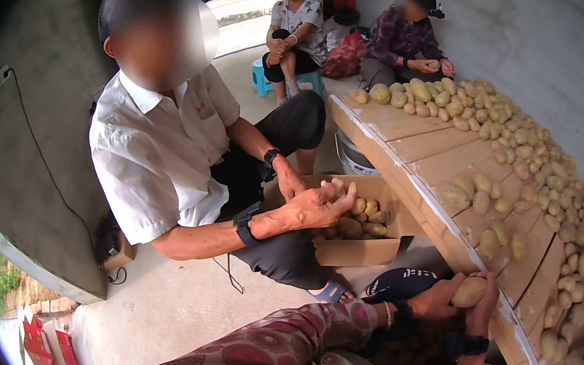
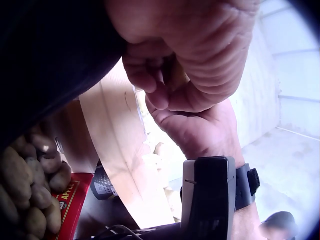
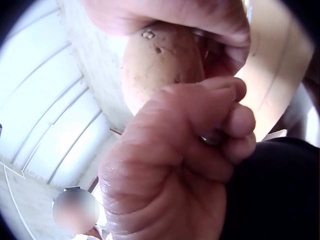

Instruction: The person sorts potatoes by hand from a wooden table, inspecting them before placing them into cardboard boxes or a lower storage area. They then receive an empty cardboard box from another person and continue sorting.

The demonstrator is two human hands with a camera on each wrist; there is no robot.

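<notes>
"APPLE" is standing in pale capitals on the red panel [image 2: 72,205], low in the left wrist view, running slantwise along its length. A whitish mark is sitting just beside the word, too small to make out. Head view: white characters are showing on the dark item [image 1: 405,279] at lower centre; probably lettering, but blur is hiding what they spell. Red pieces [image 1: 38,345] at far left are carrying pale marks, not reading at this size. A small red mark [image 1: 204,110] is sitting on the white shirt's [image 1: 134,161] chest, also not resolving.
</notes>
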